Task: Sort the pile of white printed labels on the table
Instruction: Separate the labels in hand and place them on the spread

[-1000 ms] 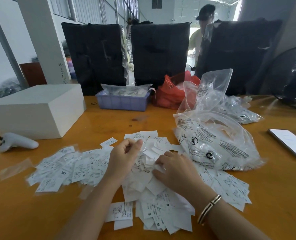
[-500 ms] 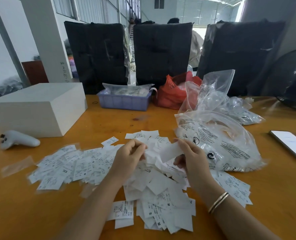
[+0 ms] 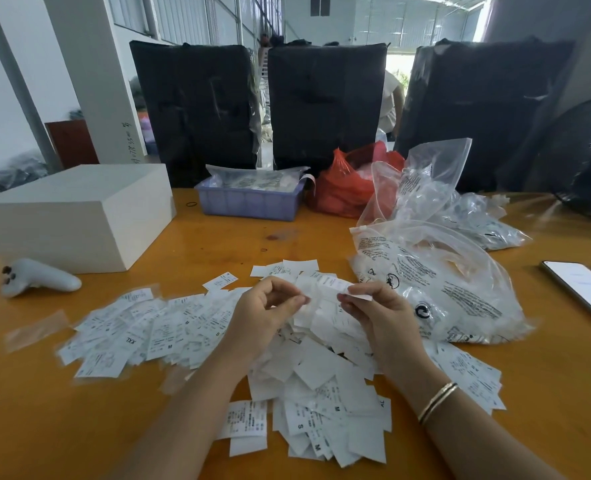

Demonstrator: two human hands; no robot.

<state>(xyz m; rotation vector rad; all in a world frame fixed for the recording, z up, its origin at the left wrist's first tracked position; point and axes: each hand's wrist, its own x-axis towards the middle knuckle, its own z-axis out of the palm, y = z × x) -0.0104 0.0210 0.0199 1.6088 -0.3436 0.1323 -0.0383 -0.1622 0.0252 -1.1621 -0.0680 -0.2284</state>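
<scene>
A loose pile of white printed labels lies on the orange table in front of me, heaped in the middle. A flatter spread of labels reaches to the left, and a smaller bunch lies to the right. My left hand and my right hand hover just above the heap's far side. Together they pinch one white label, stretched between the fingertips of both hands. Size letters such as S, M and XXL show on some labels.
A clear printed plastic bag of more labels lies right of my hands. A phone sits far right, a white controller and white box at left. A blue tray, a red bag and black bundles stand behind.
My right hand lifted a label off the heap and moved it up and inward. Both hands now hold it between them above the pile.
</scene>
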